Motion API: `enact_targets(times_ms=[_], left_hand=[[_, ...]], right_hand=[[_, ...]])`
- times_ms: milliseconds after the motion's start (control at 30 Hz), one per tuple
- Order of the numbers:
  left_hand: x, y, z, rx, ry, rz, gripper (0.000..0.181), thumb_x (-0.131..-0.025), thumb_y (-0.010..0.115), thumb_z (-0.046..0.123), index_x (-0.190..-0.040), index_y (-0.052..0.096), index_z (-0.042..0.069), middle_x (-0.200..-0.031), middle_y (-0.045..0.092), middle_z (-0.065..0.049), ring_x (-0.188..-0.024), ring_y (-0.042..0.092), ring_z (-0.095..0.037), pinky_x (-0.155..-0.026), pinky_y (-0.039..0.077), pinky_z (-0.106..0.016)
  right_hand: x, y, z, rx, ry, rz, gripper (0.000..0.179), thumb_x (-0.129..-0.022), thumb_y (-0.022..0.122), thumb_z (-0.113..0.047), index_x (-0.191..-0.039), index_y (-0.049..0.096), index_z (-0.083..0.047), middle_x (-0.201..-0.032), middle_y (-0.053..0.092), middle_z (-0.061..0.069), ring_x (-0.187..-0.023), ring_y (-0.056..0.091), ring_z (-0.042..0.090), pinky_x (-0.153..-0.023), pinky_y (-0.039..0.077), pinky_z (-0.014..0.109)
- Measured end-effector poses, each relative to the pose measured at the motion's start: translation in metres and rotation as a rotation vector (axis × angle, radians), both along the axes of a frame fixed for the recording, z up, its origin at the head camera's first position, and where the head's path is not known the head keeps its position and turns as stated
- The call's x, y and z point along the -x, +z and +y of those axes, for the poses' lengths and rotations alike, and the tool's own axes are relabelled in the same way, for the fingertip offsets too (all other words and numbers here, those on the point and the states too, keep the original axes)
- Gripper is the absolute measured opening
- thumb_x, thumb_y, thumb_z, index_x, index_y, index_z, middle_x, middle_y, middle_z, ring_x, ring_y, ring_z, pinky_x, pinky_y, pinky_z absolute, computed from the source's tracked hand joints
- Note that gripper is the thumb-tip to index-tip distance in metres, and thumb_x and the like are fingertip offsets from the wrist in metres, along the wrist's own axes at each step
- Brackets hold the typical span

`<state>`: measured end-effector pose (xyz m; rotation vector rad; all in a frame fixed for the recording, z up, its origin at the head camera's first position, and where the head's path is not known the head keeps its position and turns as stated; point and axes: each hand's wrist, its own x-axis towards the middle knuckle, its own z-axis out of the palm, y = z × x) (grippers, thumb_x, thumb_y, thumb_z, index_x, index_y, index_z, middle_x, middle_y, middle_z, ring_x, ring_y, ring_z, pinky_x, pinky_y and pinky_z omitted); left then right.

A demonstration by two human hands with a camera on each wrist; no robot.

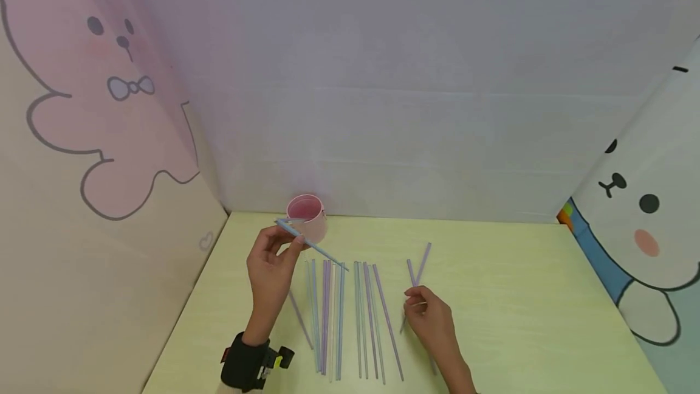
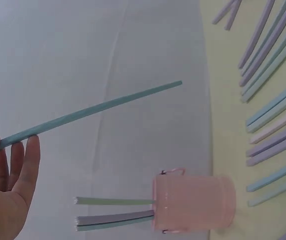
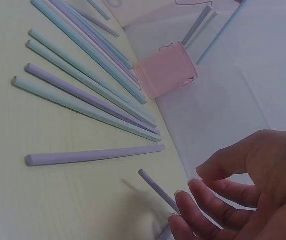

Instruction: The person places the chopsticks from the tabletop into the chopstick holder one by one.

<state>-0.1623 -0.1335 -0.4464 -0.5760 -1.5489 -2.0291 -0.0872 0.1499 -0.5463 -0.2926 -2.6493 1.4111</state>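
A pale backdrop [image 1: 383,78] hangs behind the yellow table [image 1: 519,297], along its far edge. The left hand [image 1: 273,267] pinches a blue stick [image 2: 90,110] between thumb and fingers, raised near that edge. The right hand [image 1: 432,314], fingers loosely bent around nothing visible, is over two slanting purple sticks [image 1: 423,263]; whether it touches them is hard to tell. A pink bucket [image 1: 318,230], with sticks [image 2: 113,217] inside, stands by the far edge, toward the far left corner. Between the hands, a row of pastel sticks [image 3: 83,106] points toward the far edge.
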Motion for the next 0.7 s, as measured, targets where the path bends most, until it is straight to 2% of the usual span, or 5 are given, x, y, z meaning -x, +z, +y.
enact_targets(times_ms=[200, 333, 500, 700], left_hand=[[0.016, 0.026, -0.015, -0.031, 0.067, 0.1, 0.027, -0.08, 0.059, -0.03, -0.104, 0.049, -0.025, -0.095, 0.059, -0.023, -0.086, 0.064, -0.027, -0.073, 0.063, -0.034], [0.025, 0.035, -0.025, -0.078, 0.134, 0.13, 0.026, -0.081, 0.062, -0.027, -0.103, 0.049, -0.025, -0.093, 0.06, -0.021, -0.085, 0.064, -0.027, -0.076, 0.063, -0.033], [0.036, 0.03, -0.032, -0.121, 0.208, 0.159, 0.025, -0.081, 0.062, -0.027, -0.101, 0.048, -0.025, -0.093, 0.06, -0.021, -0.085, 0.064, -0.028, -0.076, 0.063, -0.035], [0.051, 0.02, -0.035, -0.095, 0.217, 0.168, 0.025, -0.08, 0.061, -0.028, -0.1, 0.046, -0.028, -0.092, 0.057, -0.025, -0.085, 0.063, -0.029, -0.074, 0.062, -0.03]], right_hand=[[-0.001, -0.001, 0.005, -0.059, -0.043, 0.01, 0.019, -0.084, 0.067, -0.003, -0.103, 0.067, -0.006, -0.087, 0.07, 0.004, -0.078, 0.068, 0.017, -0.068, 0.059, 0.033], [0.0, -0.002, 0.008, -0.095, -0.057, 0.017, 0.019, -0.084, 0.066, -0.004, -0.102, 0.067, -0.005, -0.086, 0.07, 0.004, -0.076, 0.068, 0.018, -0.066, 0.059, 0.034], [-0.001, -0.003, 0.009, -0.089, -0.063, -0.001, 0.018, -0.083, 0.067, -0.004, -0.101, 0.068, -0.005, -0.084, 0.07, 0.004, -0.075, 0.069, 0.018, -0.065, 0.06, 0.034], [-0.002, -0.002, 0.009, -0.067, -0.053, -0.024, 0.016, -0.084, 0.067, -0.005, -0.1, 0.068, -0.006, -0.084, 0.069, 0.004, -0.077, 0.068, 0.018, -0.063, 0.059, 0.031]])
